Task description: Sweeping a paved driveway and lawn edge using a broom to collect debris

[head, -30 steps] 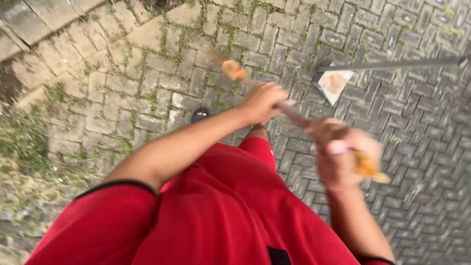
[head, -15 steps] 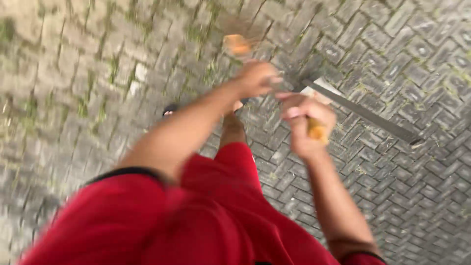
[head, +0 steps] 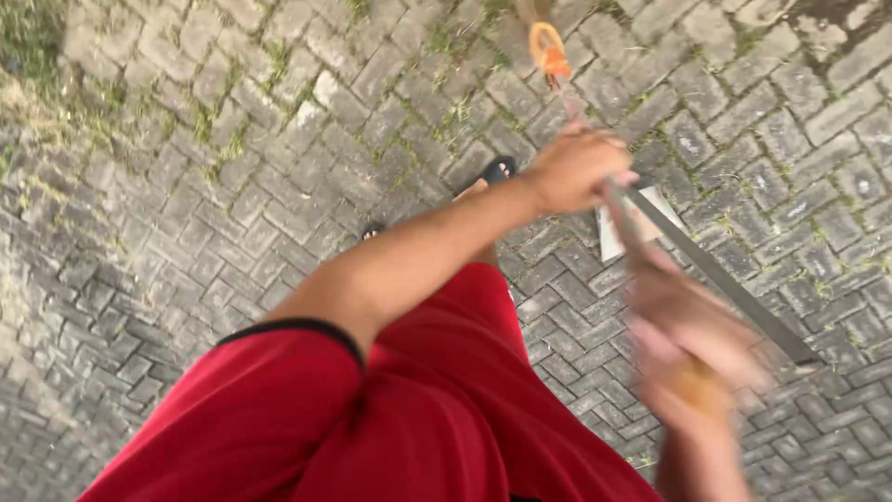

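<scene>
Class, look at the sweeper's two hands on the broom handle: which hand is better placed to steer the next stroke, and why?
Probably the left hand: it grips the broom handle farther down, nearer the head, arm stretched over the paving. The right hand holds the upper end, close to the body.

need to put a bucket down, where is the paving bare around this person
Bare grey brick paving lies left of the black sandal, up to the grassy edge. It is crowded on the right: both hands grip the orange-banded broom handle, over a long grey metal bar and white dustpan.
</scene>
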